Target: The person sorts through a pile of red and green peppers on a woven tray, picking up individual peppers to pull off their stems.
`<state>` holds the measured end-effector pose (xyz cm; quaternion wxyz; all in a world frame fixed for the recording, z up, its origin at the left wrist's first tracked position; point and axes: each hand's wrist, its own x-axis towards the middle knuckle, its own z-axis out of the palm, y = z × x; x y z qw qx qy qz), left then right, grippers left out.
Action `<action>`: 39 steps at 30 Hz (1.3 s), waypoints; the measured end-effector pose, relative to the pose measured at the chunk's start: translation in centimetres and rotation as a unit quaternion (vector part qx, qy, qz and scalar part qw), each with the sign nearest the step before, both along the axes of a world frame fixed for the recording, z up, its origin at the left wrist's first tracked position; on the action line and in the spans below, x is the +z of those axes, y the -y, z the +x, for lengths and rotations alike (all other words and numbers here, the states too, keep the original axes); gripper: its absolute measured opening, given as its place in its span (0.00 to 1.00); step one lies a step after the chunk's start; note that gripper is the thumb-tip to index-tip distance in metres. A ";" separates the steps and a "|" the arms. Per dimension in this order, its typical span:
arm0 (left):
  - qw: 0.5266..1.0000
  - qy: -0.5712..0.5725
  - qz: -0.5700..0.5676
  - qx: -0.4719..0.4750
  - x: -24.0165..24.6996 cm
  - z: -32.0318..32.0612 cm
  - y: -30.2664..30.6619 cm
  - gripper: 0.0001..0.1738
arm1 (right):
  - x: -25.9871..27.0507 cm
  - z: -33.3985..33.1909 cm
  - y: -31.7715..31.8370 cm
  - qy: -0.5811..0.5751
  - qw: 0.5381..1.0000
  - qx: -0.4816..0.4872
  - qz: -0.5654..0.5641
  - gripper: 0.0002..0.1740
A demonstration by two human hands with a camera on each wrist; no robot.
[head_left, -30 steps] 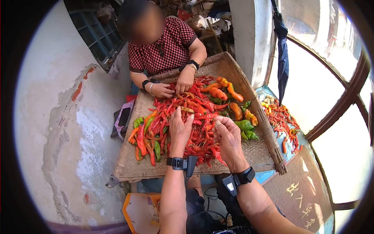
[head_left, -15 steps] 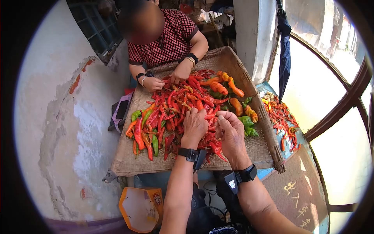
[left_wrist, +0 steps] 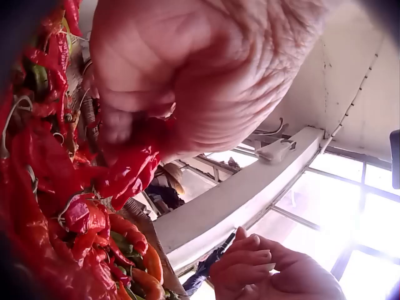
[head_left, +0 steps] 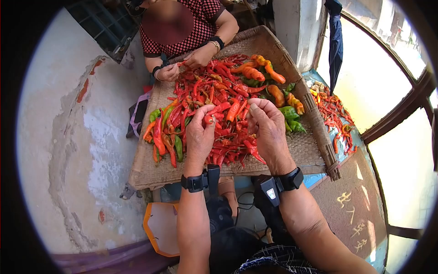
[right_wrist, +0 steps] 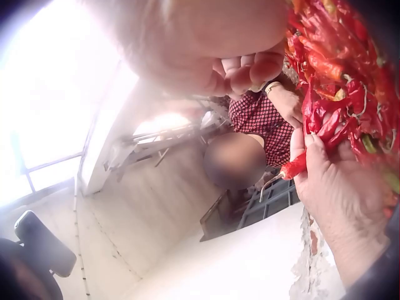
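My left hand [head_left: 200,137] pinches a red pepper [head_left: 209,119] above the pile of red peppers [head_left: 223,91]. In the right wrist view that pepper [right_wrist: 295,167] points its thin stem away from the left hand [right_wrist: 344,200]. Seen from the left wrist, wrinkled red pepper [left_wrist: 134,172] shows under the hand [left_wrist: 206,69]. My right hand [head_left: 270,134] hovers over the right part of the pile, apart from the left. Its fingers are curled, thumb near the fingertips, with nothing visible in them, also in the left wrist view [left_wrist: 275,272].
A woven tray [head_left: 303,141] holds the pile, with green and orange peppers at its sides. Across it, a person in a patterned shirt [head_left: 194,23] handles a red pepper. More peppers [head_left: 328,112] lie at the right, below an umbrella [head_left: 335,50]; an orange-rimmed container [head_left: 162,228] stands below.
My left hand has moved left, away from my right hand, with a red pepper now visible in it. The tray sits higher in the head view. The other person's hands have lifted slightly.
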<state>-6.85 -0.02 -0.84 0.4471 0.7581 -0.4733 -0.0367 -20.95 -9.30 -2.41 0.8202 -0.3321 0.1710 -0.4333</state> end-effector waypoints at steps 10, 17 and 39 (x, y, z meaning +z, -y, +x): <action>0.981 -0.187 -0.039 -0.034 1.1 -0.4 -0.1 0.09 | -0.4 0.4 0.2 -0.090 0.994 0.038 -0.048 0.17; 0.991 -0.103 -0.038 -0.081 -0.5 -1.5 0.8 0.07 | 0.4 0.6 -0.6 -0.111 0.987 0.055 -0.098 0.28; 0.992 -0.090 0.020 0.086 -0.4 3.3 1.1 0.47 | 0.1 0.4 -0.4 -0.150 0.976 0.027 -0.154 0.09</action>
